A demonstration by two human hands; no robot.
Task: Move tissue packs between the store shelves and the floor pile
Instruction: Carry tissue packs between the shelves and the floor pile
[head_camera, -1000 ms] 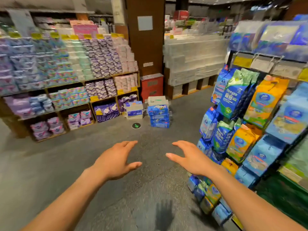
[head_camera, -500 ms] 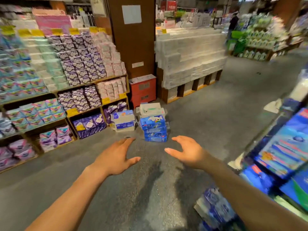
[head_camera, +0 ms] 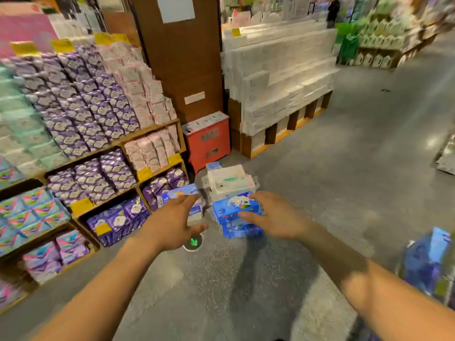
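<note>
A floor pile of tissue packs stands ahead of me: blue packs (head_camera: 234, 212) stacked low, a white pack (head_camera: 230, 182) on top, and a blue-and-white pack (head_camera: 179, 193) to its left. My left hand (head_camera: 172, 222) reaches forward with fingers spread, in front of the blue-and-white pack. My right hand (head_camera: 273, 217) is held out, fingers relaxed, in front of the blue packs. Neither hand holds anything. Wooden shelves (head_camera: 150, 130) on the left carry purple, pink and teal packs.
A red box (head_camera: 209, 141) stands against a brown pillar (head_camera: 182, 57) behind the pile. White goods are stacked on a wooden pallet (head_camera: 278, 84) to the right. A green arrow marker (head_camera: 193, 242) lies on the grey floor. Blue hanging packs (head_camera: 426, 262) are at my right.
I have moved closer to the floor pile, which now sits just beyond my fingertips. The hanging rack on the right has slid mostly out of view. Both hands stay outstretched and empty.
</note>
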